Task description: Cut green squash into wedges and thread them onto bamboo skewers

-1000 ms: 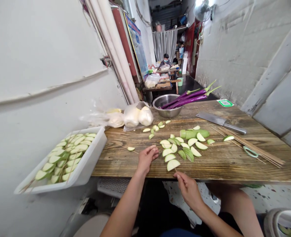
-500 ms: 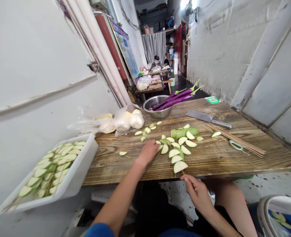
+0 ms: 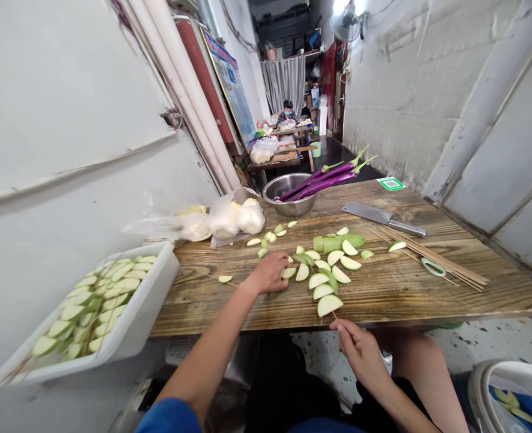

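Note:
My right hand (image 3: 360, 349) pinches the lower end of a thin wooden skewer (image 3: 335, 314) at the table's front edge. Half-moon zucchini slices (image 3: 330, 305), pale with green skin, are threaded along it, leading away from me. My left hand (image 3: 271, 274) rests on the tabletop left of the skewer, fingers closed at a zucchini slice (image 3: 288, 273). More loose slices (image 3: 350, 263) lie around the skewer's far end. Behind them sits an uncut chunk of zucchini (image 3: 338, 242). How far the skewer runs under the slices is hidden.
A white tub (image 3: 157, 300) of skewered slices stands at the left. Farther back are bagged pale vegetables (image 3: 238, 218) and a steel bowl (image 3: 295, 207) with purple eggplants (image 3: 329, 178). A cleaver (image 3: 383, 218), bare skewers (image 3: 437, 255) and a peeler-like green loop (image 3: 433, 267) lie right.
My left hand has shifted slightly left and back towards me, with a zucchini slice now showing at its fingertips. My right hand holds the skewer in the same place.

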Demonstrator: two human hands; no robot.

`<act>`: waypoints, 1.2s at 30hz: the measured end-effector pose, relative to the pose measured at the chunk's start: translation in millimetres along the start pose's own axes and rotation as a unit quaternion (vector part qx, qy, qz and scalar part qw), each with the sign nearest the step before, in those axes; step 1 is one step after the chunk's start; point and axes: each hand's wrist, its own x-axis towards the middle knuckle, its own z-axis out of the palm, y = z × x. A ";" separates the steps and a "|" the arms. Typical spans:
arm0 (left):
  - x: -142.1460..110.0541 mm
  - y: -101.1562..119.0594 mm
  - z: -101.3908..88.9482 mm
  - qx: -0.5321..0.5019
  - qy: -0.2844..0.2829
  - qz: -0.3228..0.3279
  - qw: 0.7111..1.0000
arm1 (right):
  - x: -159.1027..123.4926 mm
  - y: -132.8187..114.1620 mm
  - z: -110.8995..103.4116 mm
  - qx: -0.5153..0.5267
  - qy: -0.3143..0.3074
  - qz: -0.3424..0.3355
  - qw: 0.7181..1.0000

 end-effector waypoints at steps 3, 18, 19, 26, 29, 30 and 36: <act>-6.2 1.2 3.1 -0.194 0.109 -0.074 0.972 | 0.0 -2.5 2.6 -0.005 -0.001 -0.008 1.000; -40.4 4.5 12.2 -0.685 0.176 -0.274 0.652 | 5.6 -26.7 23.9 -0.071 -0.061 -0.070 0.993; -40.5 4.5 13.7 -0.684 0.190 -0.300 0.637 | 5.3 -28.1 24.7 -0.080 -0.066 -0.075 0.992; -44.1 -4.7 22.1 -0.692 0.223 -0.373 0.577 | 3.8 -36.2 31.3 -0.137 -0.115 -0.100 0.979; -45.7 -8.7 22.9 -0.708 0.207 -0.367 0.567 | 4.5 -37.6 33.9 -0.150 -0.114 -0.099 0.977; -45.9 -9.6 23.1 -0.711 0.205 -0.366 0.565 | 4.9 -37.8 34.4 -0.152 -0.113 -0.098 0.977; -45.8 -14.1 24.7 -0.714 0.196 -0.376 0.557 | 6.7 -37.0 34.9 -0.132 -0.103 -0.097 0.981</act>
